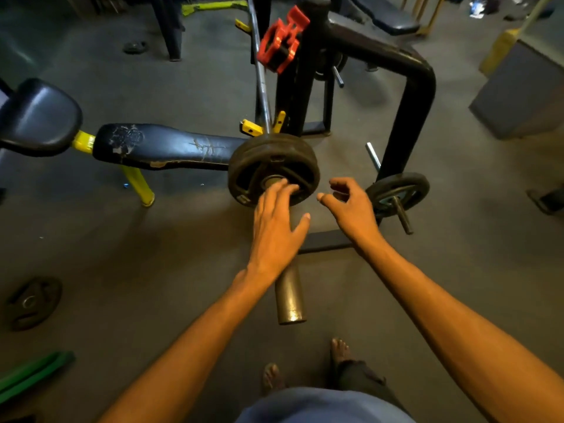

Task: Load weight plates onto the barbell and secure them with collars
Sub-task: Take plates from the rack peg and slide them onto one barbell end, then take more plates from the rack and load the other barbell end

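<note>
The barbell lies on yellow rack hooks and its thick sleeve end points toward me. Black weight plates sit stacked on the sleeve against the collar stop. My left hand is spread over the sleeve, fingertips touching the outer plate's hub, holding nothing. My right hand hovers just right of the plates, fingers loosely curled and apart, empty. A red clamp collar rests on top of the black plate rack, beyond the plates.
A worn black bench with yellow legs extends left of the plates. One plate hangs on a rack peg at right. Another plate lies on the floor at left. Green bars are at bottom left. My bare feet stand below.
</note>
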Demonstrator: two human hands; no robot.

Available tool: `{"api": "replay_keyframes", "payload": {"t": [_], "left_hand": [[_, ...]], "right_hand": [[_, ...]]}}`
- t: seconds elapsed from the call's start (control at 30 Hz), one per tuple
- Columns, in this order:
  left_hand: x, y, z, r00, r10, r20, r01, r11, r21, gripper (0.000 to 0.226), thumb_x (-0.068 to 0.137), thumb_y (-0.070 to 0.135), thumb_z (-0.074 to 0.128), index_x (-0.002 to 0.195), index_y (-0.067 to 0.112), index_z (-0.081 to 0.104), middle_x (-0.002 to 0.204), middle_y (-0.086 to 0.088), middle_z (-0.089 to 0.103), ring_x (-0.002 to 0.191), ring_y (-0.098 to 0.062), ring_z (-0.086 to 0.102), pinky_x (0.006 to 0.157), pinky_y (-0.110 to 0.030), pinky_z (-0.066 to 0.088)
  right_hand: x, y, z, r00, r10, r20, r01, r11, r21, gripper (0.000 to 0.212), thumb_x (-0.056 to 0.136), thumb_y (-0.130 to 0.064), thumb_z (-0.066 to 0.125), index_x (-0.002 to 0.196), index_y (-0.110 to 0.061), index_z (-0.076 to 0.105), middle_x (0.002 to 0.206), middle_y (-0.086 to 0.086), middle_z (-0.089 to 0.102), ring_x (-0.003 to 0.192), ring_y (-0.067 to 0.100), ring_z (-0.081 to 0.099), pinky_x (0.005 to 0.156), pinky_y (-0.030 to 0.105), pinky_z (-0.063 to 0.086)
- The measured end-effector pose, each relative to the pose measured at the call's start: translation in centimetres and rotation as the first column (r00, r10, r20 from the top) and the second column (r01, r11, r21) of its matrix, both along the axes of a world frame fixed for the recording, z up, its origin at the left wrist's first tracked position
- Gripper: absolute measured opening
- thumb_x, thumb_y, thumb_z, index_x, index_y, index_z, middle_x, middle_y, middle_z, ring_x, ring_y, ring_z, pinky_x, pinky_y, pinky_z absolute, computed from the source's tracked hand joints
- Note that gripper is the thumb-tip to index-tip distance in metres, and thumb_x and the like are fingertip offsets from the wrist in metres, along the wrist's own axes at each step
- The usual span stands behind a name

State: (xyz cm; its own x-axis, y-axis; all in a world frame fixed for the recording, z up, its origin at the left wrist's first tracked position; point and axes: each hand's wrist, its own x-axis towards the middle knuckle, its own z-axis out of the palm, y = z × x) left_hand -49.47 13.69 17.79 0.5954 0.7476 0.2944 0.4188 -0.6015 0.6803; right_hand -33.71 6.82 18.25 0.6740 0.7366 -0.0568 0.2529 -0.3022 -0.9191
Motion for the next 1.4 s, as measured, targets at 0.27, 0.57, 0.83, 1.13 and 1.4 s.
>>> {"api": "replay_keyframes", "payload": {"t": [0.27, 0.57, 0.83, 1.13, 1.4], "left_hand": [[9.5, -7.4, -3.4, 0.921, -0.318, -0.227, 0.286, 0.944, -0.164, 0.057, 0.09, 0.04, 0.066, 0.141, 0.02, 0.048, 0.141, -0.001, 0.052, 0.131, -0.02, 0.047, 0.11, -0.036, 0.04], [28.7, -15.5, -5.5, 0.734, -0.531, -0.423, 0.472, 0.847, -0.244, 0.06, 0.089, 0.048, 0.068, 0.14, 0.022, 0.05, 0.14, -0.003, 0.055, 0.129, -0.021, 0.052, 0.107, -0.037, 0.044], [44.3, -19.6, -5.3, 0.602, -0.649, -0.465, 0.584, 0.755, -0.298, 0.061, 0.088, 0.057, 0.064, 0.139, 0.026, 0.051, 0.141, 0.002, 0.052, 0.125, -0.015, 0.055, 0.104, -0.037, 0.048], [62.8, -16.0, -8.3, 0.444, -0.754, -0.484, 0.672, 0.637, -0.377, 0.071, 0.091, 0.056, 0.063, 0.151, 0.025, 0.041, 0.154, 0.0, 0.044, 0.142, -0.018, 0.042, 0.115, -0.031, 0.032], [81.6, -8.7, -6.9, 0.415, -0.752, -0.512, 0.718, 0.616, -0.323, 0.074, 0.09, 0.059, 0.061, 0.15, 0.023, 0.04, 0.153, -0.004, 0.046, 0.141, -0.022, 0.044, 0.117, -0.037, 0.036]], "right_hand": [[9.7, -13.2, -2.7, 0.997, -0.005, 0.079, 0.026, 0.963, -0.269, 0.037, 0.091, -0.028, 0.074, 0.124, -0.015, 0.065, 0.119, 0.0, 0.068, 0.107, 0.014, 0.063, 0.097, 0.037, 0.054], [26.8, -26.7, -5.1, 0.958, 0.074, 0.278, 0.066, 0.884, -0.463, 0.05, 0.09, -0.045, 0.069, 0.131, -0.018, 0.06, 0.134, 0.005, 0.062, 0.121, 0.022, 0.061, 0.097, 0.04, 0.052], [41.0, -34.5, -5.2, 0.962, 0.055, 0.267, 0.114, 0.808, -0.578, 0.06, 0.088, -0.056, 0.062, 0.137, -0.022, 0.055, 0.137, 0.003, 0.06, 0.126, 0.024, 0.057, 0.1, 0.046, 0.05], [58.1, -31.6, -7.5, 0.94, 0.207, 0.272, 0.035, 0.733, -0.679, 0.074, 0.089, -0.058, 0.059, 0.149, -0.019, 0.043, 0.15, 0.008, 0.051, 0.137, 0.029, 0.05, 0.11, 0.044, 0.041], [76.6, -25.0, -4.5, 0.896, 0.289, 0.336, 0.04, 0.701, -0.712, 0.075, 0.091, -0.059, 0.059, 0.153, -0.022, 0.037, 0.16, 0.007, 0.041, 0.143, 0.028, 0.043, 0.113, 0.044, 0.038]]}}
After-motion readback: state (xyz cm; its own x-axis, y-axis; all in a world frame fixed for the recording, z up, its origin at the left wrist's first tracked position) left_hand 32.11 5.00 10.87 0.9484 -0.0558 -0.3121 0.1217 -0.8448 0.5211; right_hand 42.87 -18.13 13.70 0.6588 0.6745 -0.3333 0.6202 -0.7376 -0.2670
